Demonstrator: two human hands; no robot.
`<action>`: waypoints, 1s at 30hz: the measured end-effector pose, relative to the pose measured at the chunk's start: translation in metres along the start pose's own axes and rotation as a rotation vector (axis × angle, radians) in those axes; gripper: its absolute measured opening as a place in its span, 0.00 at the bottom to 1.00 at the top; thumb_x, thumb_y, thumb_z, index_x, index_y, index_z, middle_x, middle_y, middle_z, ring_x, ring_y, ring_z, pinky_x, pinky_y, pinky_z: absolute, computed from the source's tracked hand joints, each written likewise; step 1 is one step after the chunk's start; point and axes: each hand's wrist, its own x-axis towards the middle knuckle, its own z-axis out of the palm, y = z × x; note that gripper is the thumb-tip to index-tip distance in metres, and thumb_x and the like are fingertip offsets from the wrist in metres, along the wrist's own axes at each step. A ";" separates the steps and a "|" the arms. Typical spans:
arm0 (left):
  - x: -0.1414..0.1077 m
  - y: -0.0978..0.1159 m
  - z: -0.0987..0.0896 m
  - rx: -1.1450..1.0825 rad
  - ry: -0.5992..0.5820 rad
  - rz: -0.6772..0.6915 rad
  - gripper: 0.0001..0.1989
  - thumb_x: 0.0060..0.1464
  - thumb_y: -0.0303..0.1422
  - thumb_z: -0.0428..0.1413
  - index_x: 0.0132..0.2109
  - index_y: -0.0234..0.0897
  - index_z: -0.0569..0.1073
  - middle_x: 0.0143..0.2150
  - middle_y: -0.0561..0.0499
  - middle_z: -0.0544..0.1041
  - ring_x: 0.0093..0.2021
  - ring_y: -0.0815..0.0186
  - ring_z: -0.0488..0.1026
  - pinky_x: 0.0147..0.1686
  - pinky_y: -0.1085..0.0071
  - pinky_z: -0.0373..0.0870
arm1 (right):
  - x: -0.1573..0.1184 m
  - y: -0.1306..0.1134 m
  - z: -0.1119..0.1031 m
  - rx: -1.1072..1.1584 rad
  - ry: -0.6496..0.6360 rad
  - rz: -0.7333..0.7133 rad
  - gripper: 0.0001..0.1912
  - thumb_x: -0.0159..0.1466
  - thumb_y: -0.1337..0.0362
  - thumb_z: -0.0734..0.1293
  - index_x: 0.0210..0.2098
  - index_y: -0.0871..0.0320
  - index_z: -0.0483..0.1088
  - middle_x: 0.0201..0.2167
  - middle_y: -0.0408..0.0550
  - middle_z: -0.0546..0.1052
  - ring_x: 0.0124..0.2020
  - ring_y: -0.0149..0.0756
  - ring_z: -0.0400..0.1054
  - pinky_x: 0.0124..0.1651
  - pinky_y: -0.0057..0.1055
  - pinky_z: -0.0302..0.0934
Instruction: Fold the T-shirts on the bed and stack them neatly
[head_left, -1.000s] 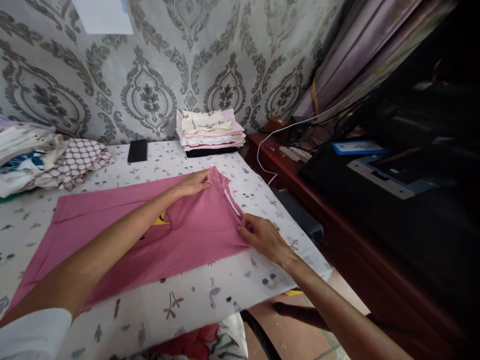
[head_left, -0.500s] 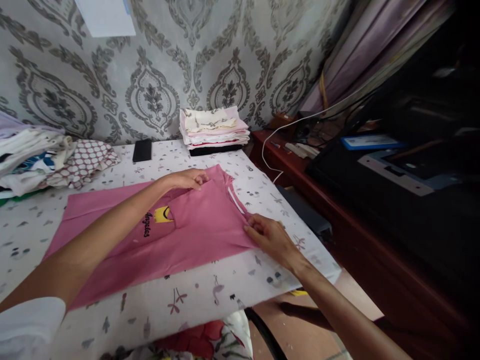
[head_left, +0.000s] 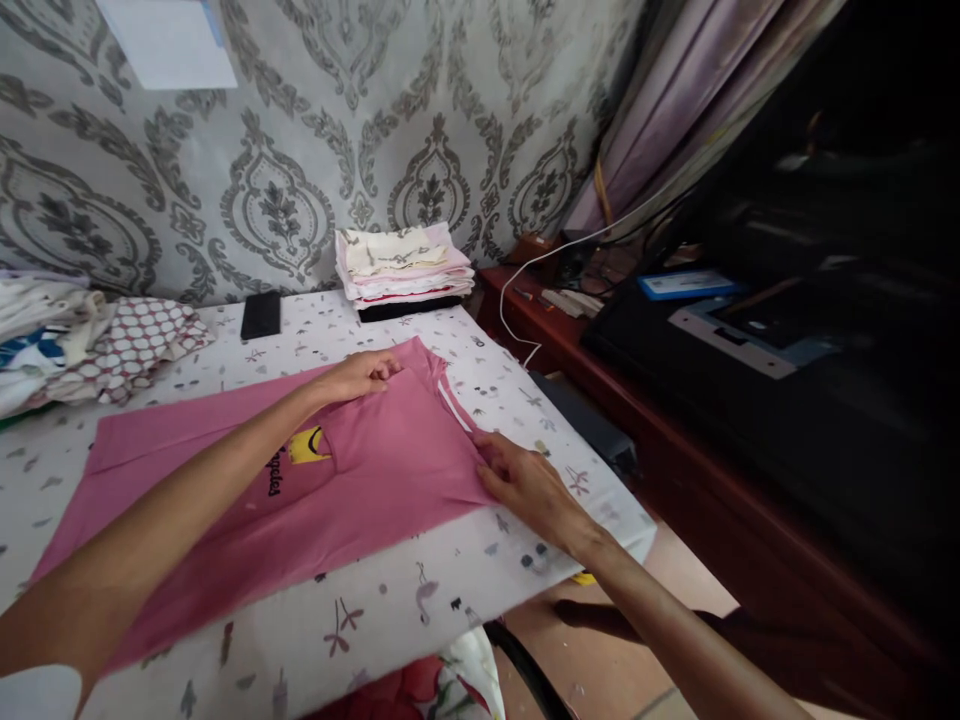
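A pink shirt [head_left: 405, 470] lies on the table, its neckline with a white strip toward the right and a yellow print with dark lettering near its middle. My left hand [head_left: 364, 376] is closed on the fabric near the far edge, fingers curled. My right hand [head_left: 517, 480] pinches the shirt beside the neckline at the right end. Between my hands the cloth is partly folded over, covering part of the print. My left forearm hides some of the shirt.
Folded clothes [head_left: 405, 268] are stacked at the back of the patterned table [head_left: 390, 610]. A black phone [head_left: 261, 315] lies left of them, near a loose clothes pile [head_left: 112, 345]. A dark red desk [head_left: 555, 340] with a white cable [head_left: 504, 300] stands at the right.
The camera view has turned slightly right, so the scene sits further left. Both hands keep their hold on the shirt, with little visible movement.
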 end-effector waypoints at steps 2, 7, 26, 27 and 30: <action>0.000 -0.001 0.003 -0.023 0.019 -0.002 0.14 0.48 0.30 0.56 0.44 0.37 0.72 0.38 0.50 0.75 0.38 0.64 0.72 0.41 0.67 0.67 | -0.001 -0.001 0.000 0.005 0.004 0.002 0.20 0.63 0.61 0.60 0.53 0.53 0.69 0.21 0.39 0.72 0.24 0.36 0.66 0.30 0.32 0.54; 0.002 -0.003 0.008 -0.012 0.059 0.001 0.15 0.49 0.29 0.55 0.47 0.37 0.72 0.37 0.50 0.76 0.38 0.64 0.73 0.42 0.66 0.68 | -0.004 -0.002 -0.002 0.029 0.004 0.016 0.19 0.62 0.63 0.60 0.52 0.52 0.70 0.19 0.37 0.68 0.23 0.35 0.64 0.29 0.32 0.53; -0.011 -0.004 0.036 0.457 0.290 0.088 0.11 0.58 0.31 0.50 0.47 0.40 0.71 0.41 0.48 0.77 0.42 0.59 0.72 0.46 0.63 0.69 | -0.030 0.030 -0.009 0.493 -0.006 -0.091 0.18 0.63 0.58 0.65 0.53 0.52 0.68 0.31 0.41 0.73 0.34 0.34 0.67 0.41 0.33 0.62; -0.012 -0.004 0.037 0.488 0.300 0.103 0.11 0.59 0.31 0.49 0.47 0.40 0.71 0.42 0.47 0.77 0.43 0.58 0.72 0.47 0.61 0.69 | -0.030 0.029 -0.008 0.507 -0.001 -0.080 0.17 0.64 0.57 0.64 0.52 0.52 0.68 0.28 0.40 0.71 0.32 0.34 0.65 0.39 0.33 0.61; -0.014 0.001 0.041 0.608 0.311 0.151 0.12 0.62 0.31 0.46 0.48 0.37 0.71 0.45 0.41 0.76 0.48 0.53 0.71 0.51 0.56 0.67 | -0.028 0.026 -0.008 0.478 0.005 -0.069 0.15 0.65 0.58 0.62 0.50 0.53 0.66 0.25 0.37 0.66 0.28 0.32 0.60 0.35 0.32 0.57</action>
